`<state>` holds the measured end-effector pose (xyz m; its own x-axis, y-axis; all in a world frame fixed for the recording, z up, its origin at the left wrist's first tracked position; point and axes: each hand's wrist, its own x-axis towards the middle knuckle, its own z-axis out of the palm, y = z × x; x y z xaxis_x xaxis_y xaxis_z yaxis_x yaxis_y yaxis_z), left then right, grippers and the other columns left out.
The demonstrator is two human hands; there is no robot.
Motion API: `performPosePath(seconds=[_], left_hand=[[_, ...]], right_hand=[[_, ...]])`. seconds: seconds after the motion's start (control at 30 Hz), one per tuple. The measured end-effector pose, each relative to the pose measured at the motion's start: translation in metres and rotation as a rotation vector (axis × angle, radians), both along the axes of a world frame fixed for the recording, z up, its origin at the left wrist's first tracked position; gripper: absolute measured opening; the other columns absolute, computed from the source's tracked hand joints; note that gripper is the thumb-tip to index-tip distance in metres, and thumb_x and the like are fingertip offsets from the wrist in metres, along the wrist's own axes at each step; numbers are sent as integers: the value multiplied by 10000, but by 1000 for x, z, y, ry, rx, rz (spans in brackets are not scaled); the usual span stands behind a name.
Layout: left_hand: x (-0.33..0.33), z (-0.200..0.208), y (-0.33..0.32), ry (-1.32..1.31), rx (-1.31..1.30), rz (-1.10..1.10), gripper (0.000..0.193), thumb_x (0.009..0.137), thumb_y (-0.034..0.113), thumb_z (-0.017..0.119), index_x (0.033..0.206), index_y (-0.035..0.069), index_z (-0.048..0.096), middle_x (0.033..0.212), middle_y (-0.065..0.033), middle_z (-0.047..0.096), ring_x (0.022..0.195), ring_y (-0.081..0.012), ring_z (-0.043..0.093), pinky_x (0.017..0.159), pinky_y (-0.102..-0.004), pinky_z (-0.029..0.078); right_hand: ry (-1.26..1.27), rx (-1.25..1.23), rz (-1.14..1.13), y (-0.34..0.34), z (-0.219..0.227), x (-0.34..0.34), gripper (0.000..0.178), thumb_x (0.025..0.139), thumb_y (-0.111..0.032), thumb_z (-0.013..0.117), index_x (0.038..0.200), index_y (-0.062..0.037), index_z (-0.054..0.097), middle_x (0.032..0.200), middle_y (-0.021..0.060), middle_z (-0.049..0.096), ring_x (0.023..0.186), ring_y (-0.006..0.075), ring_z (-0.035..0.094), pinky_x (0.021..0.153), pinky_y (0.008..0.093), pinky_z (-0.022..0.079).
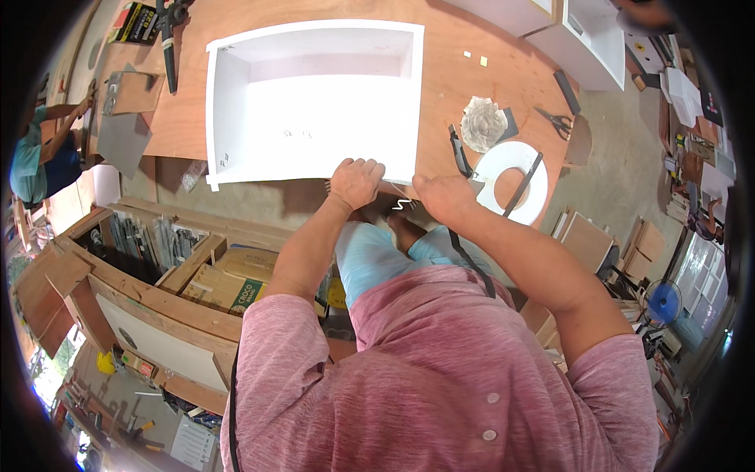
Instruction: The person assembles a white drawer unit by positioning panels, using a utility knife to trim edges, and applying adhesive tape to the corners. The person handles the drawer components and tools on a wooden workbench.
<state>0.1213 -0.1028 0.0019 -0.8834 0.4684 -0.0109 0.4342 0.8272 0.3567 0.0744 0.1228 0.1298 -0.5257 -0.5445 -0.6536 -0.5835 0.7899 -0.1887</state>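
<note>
A white open box [314, 130], like a drawer or small cabinet body, lies on the wooden table with its hollow side up. My left hand [358, 182] is closed over its near edge, right of the middle. Close to the box's near right corner, my right hand [447, 197] is closed too. A thin pale strip [399, 189] shows between the hands; what the right fingers hold is hidden. Beside my right hand lies a roll of white edge banding [528, 179], with a dark flat bar [522, 187] across it. A black utility knife [459, 149] rests just left of the roll.
A crumpled pale round piece [483, 124] and scissors [554, 122] lie on the table [448, 86]. Far left are a black long-barrelled tool [167, 47] and a yellow-black box [134, 23]. A wooden rack [189, 275] stands left of my legs. Another person [47, 153] works at left.
</note>
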Motion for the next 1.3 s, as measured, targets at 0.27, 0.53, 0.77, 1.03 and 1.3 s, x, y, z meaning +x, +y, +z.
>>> performPosePath(seconds=[0.27,0.53,0.77,1.03,1.3], left_hand=[[-4,1,0,0,2,-4,124,804,200,645,908,152,598,823,-22,620,771,-218,646,720,-388,489],[0,0,1,7,-8,-7,122,792,191,651,893,159,590,811,-14,612,751,-215,645,703,-388,492],[-1,1,1,7,-62,-1,213,792,237,716,946,161,591,834,-10,618,789,-212,652,724,-389,485],[-6,52,-2,-275,-225,-11,725,831,439,795,1439,146,529,1358,-82,598,1195,-262,612,1072,-513,413],[-2,227,-65,-620,33,310,391,801,394,789,1016,70,747,1213,-134,689,1136,-320,646,1010,-450,489]], right_hand=[[-6,-79,0,11,-14,1,132,966,-157,550,1021,-38,568,832,140,734,794,329,747,658,446,589],[-18,-98,40,25,-43,-1,149,958,-181,553,1043,-59,555,863,154,727,808,331,739,682,462,575],[8,-150,36,39,-70,-4,157,939,-177,544,1057,-74,561,862,174,721,824,371,726,708,497,559],[-124,21,-53,84,-20,26,183,950,-151,509,1104,-79,575,912,181,740,867,368,740,712,501,565],[-77,35,-239,179,17,84,180,930,-110,518,1094,-52,568,923,213,730,910,400,724,742,521,551]])
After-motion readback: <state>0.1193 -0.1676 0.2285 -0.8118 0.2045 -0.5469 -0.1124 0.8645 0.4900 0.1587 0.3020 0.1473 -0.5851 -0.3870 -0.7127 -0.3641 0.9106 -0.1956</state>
